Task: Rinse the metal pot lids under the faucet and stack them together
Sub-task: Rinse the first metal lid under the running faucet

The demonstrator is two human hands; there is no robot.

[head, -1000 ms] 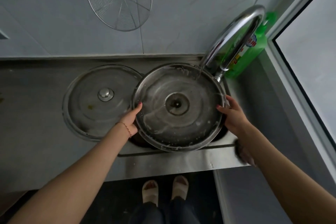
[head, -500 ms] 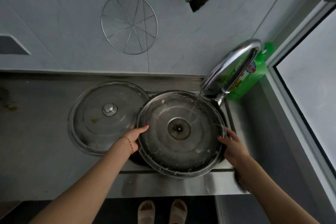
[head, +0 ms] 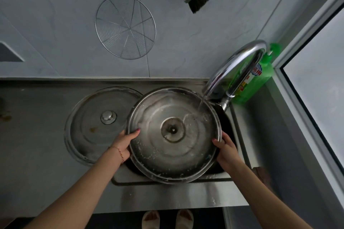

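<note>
The left hand (head: pixel 123 142) and right hand (head: pixel 226 149) are gripping opposite rims of the upturned lid (head: pixel 174 134) over the sink (head: pixel 219 174), under the faucet (head: pixel 236 65) stream (residue clinging); rotating it would likely rinse evenly. The second lid (head: pixel 96 124) is lying alongside.

A stainless steel counter (head: pixel 37 154) runs along the wall, with a sink (head: pixel 226 122) sunk into its right end. A metal lid (head: pixel 96 126) lies flat on it, knob up, just left of the sink. A green bottle (head: pixel 258 78) stands at the back right corner.
</note>
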